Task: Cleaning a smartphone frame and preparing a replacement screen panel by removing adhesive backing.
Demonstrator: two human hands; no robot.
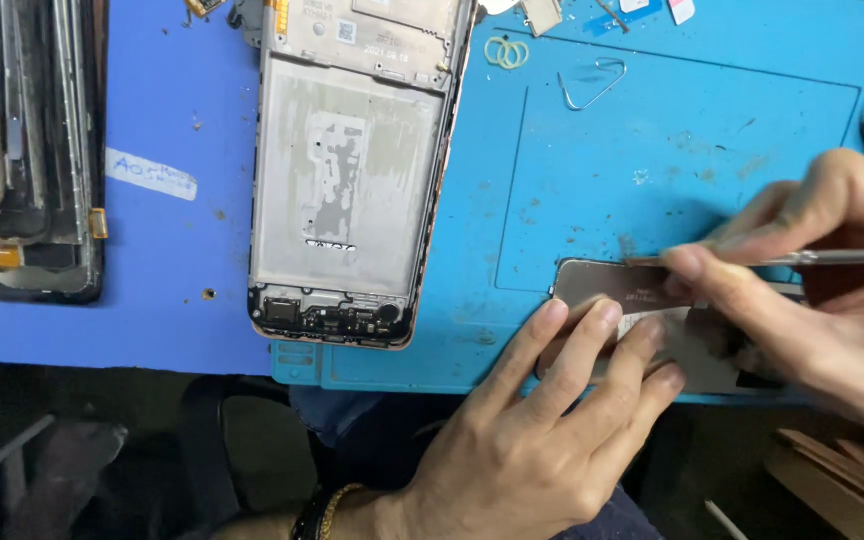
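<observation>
Battery (pixel 642 300) is lying lower right on the blue mat (pixel 592 180), long axis left-right. Left hand (pixel 542 420) is pressing it with flat, slightly spread fingers. Right hand (pixel 832 270) is pinching a metal tool (pixel 832 257), tip pointing left at the battery's top edge.

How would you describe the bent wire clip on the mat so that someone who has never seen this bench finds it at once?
Start at the turquoise work mat and the opened phone frame lying at its left edge. Look just right of the frame's top, past the small pale rubber bands. The clip is thin silver wire bent into an open triangle, unlike the round, soft bands beside it.
</observation>
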